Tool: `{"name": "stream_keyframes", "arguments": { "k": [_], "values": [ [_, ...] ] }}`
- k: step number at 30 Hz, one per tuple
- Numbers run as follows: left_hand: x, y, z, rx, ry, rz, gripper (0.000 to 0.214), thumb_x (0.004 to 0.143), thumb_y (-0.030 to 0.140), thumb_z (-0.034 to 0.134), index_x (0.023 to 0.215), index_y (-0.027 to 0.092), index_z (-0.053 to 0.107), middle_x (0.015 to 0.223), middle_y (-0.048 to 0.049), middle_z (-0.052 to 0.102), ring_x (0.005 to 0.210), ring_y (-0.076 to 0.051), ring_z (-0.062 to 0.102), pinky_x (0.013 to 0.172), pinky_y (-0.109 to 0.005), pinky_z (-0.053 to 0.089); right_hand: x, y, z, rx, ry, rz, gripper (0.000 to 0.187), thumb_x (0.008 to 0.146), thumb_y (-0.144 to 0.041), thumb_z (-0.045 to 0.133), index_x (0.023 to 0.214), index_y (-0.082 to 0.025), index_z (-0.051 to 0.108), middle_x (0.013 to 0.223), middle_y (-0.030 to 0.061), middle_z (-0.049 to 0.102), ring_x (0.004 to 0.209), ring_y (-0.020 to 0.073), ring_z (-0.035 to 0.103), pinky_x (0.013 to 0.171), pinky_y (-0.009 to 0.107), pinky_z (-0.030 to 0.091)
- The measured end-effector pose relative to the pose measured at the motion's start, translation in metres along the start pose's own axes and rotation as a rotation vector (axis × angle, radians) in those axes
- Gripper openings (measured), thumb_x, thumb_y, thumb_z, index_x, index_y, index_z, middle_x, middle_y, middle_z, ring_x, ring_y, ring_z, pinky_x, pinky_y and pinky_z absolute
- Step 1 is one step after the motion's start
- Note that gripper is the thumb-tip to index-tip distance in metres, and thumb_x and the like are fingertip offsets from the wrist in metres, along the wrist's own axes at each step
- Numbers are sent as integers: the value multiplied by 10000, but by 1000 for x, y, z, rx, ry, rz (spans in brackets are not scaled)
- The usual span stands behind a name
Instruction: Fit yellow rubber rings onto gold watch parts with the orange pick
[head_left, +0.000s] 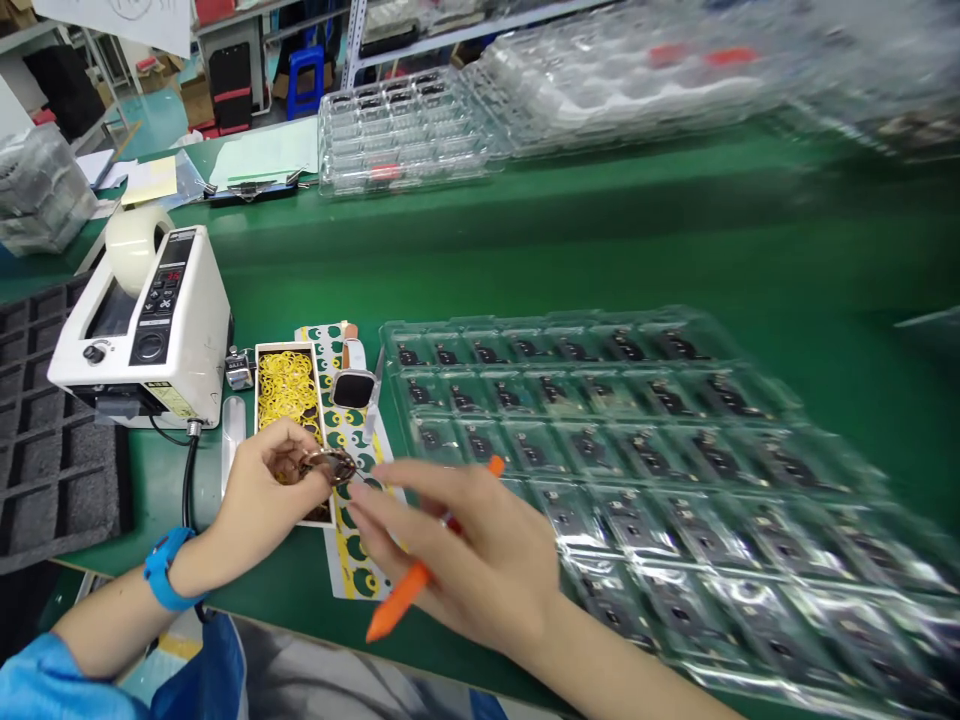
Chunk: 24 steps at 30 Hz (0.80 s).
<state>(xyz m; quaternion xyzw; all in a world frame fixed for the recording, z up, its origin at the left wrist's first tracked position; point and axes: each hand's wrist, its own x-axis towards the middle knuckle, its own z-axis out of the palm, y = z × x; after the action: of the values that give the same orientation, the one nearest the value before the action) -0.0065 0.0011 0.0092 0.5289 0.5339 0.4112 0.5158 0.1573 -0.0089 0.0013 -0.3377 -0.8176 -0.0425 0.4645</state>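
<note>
My left hand (262,495), with a blue wristband, pinches a small dark round part (330,466) over a narrow box of yellow rings (287,385). My right hand (472,555) reaches toward that part with fingers stretched out, and an orange pen-like tool (401,600) is tucked between its fingers. Under both hands lies a strip of green and yellow stickers (351,545). A small smartwatch (354,386) rests on the strip's far end.
A large clear blister tray (675,470) of small dark components fills the right of the green table. A white tape dispenser (146,320) stands at left, beside black foam trays (45,440). More clear trays (405,130) and a clipboard (255,165) lie at the back.
</note>
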Motion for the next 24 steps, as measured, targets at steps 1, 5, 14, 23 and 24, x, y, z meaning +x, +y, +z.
{"name": "stream_keyframes", "arguments": {
  "k": [1,5,14,23,24],
  "values": [
    [0,0,1,-87,-15,-54,160,658,168,636,658,187,477,563,58,514,491,-76,444,469,-184,353,-1,-1,-1,-38,14,-59,174,851,-90,566,936,-230,624,802,37,707,520,127,538,461,270,402],
    [-2,-1,3,-333,-109,-229,336,658,307,754,728,196,445,542,66,570,440,-76,527,470,-183,449,-3,1,5,-148,47,-82,169,872,-100,563,965,-219,639,848,65,742,544,142,595,470,276,413],
    [-17,-3,11,-342,-77,-147,370,756,392,724,1035,185,596,517,72,531,514,-120,595,629,-290,587,-5,7,12,-4,-2,11,207,874,-70,537,1049,-168,588,858,97,744,681,185,693,584,292,528],
    [-21,-7,13,-223,-28,-58,254,795,261,658,1033,174,672,594,15,638,576,-135,626,649,-279,594,-5,8,11,18,-11,-16,200,849,-37,555,1013,-149,579,857,124,738,681,194,683,560,297,525],
    [-21,-7,13,-217,-26,-51,251,797,260,656,1032,175,674,602,10,646,585,-139,631,649,-280,595,-5,10,10,-7,-19,-46,181,857,-52,553,1007,-149,583,863,128,740,670,195,679,547,298,520]
  ]
}}
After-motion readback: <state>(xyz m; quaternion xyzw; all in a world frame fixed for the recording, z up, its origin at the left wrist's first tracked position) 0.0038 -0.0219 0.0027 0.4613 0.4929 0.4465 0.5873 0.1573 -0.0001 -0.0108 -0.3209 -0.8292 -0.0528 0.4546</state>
